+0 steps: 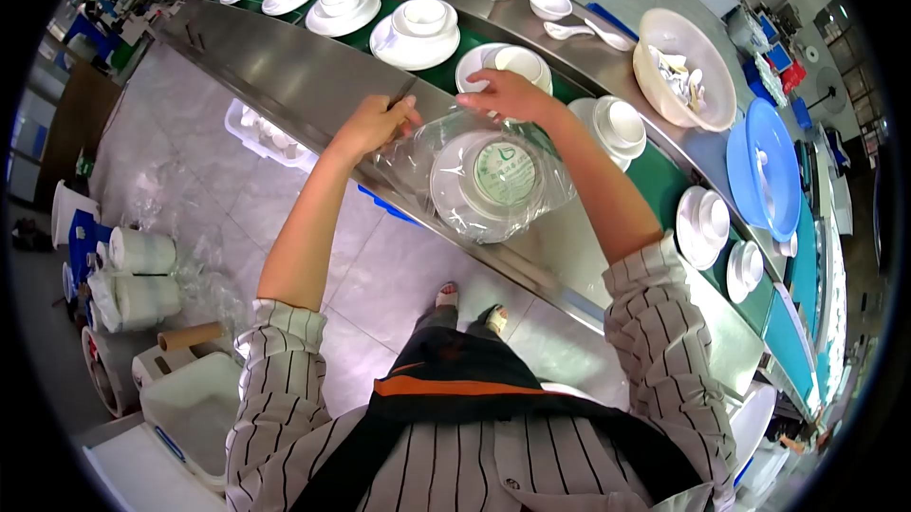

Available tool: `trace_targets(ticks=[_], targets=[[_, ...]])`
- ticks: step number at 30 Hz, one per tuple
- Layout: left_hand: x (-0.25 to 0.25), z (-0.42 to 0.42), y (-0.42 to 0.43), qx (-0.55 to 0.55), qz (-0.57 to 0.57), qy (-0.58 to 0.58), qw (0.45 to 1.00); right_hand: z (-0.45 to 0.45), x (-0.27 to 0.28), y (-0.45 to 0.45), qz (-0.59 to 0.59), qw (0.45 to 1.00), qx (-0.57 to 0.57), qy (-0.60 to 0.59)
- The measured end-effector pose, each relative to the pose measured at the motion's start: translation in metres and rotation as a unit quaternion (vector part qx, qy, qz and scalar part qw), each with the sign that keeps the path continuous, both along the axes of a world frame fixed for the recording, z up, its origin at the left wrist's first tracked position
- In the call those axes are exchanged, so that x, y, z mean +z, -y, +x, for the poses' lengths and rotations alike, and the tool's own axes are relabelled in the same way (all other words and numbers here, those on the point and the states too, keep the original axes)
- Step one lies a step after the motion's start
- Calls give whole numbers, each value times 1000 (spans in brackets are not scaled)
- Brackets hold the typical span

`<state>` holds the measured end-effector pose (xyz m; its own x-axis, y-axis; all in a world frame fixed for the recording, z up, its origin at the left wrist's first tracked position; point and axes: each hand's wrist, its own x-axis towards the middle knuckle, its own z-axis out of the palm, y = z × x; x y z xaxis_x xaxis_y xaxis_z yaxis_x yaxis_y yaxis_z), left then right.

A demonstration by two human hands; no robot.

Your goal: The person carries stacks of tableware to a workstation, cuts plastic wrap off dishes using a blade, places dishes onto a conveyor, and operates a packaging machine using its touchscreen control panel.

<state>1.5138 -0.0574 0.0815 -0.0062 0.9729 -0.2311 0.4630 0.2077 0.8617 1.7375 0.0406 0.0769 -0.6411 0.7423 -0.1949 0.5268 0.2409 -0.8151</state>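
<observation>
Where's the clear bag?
Just right of centre in the head view, the clear bag surrounds stacked dishes on the counter, by the left hand and right hand.

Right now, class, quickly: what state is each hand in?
Left hand: fingers curled near the crinkled, clear plastic bag; whether it grips cannot be told.
Right hand: fingers bent by the bag's far edge; grip cannot be told.

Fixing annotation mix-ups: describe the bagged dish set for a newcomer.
Find the long green conveyor belt lined with white dish sets. On the stainless-steel ledge along its near side lies the bagged white dish set in a clear plastic bag. Unlike the uncovered sets on the belt, it shows a round green-and-white label.
</observation>
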Motion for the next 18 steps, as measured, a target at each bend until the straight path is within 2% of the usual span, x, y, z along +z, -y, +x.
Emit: trace_targets(ticks=[2, 4, 5, 6, 7, 9, 13, 14, 17, 18], targets=[[-4, 9, 8, 5, 8, 54, 999, -4, -2, -8, -14, 995, 84, 44], [0, 25, 13, -27, -14, 15, 999, -9, -2, -12, -34, 981, 168, 94], [0, 29, 11, -42, -19, -5, 999, -10, -1, -8, -64, 986, 150, 38], [-7, 30, 5, -42, -61, 22, 997, -10, -4, -5, -46, 991, 126, 2], [-12, 30, 1, -26, -42, 59, 997, -11, -4, -3, -23, 994, 103, -35], [-22, 32, 0, 5, -8, 130, 991, -4, -8, -3, -6, 995, 81, -49], [-34, 39, 4, 44, 58, 154, 985, 12, -5, -2, 29, 996, 80, -3], [-30, 41, 7, 49, 55, 149, 986, 14, -5, -1, -1, 997, 71, -16], [-39, 40, 7, 71, 31, 197, 977, 22, 2, -3, -193, 977, -83, -36], [-40, 40, 6, 81, 20, 225, 971, 22, 5, -2, -151, 988, -38, 4]])
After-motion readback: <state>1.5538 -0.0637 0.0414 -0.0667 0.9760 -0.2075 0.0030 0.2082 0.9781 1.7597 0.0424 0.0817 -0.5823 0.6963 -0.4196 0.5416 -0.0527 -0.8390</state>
